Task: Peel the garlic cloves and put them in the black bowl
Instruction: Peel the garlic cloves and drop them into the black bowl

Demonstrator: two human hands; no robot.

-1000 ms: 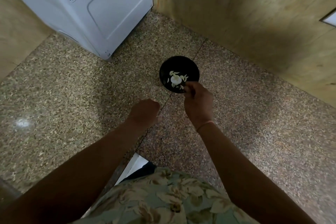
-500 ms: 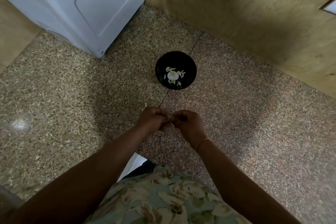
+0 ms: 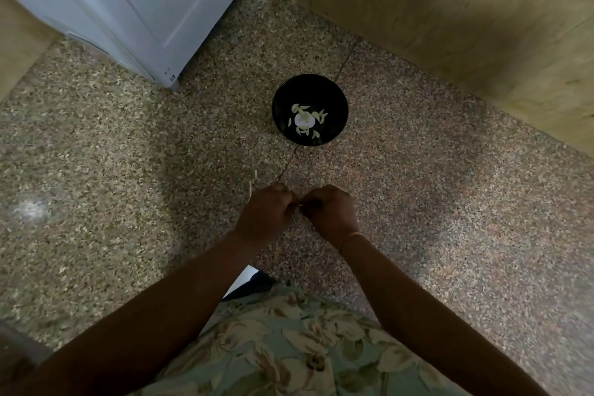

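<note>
L hand + R hand: fingers curled, tips meeting, both pinching one garlic clove, mostly hidden.
Black bowl: on floor beyond hands, apart; holds peeled cloves.
Peel scraps: floor, near L hand.

Black bowl, pale cloves; speckled floor; white appliance; floral garment.
</note>
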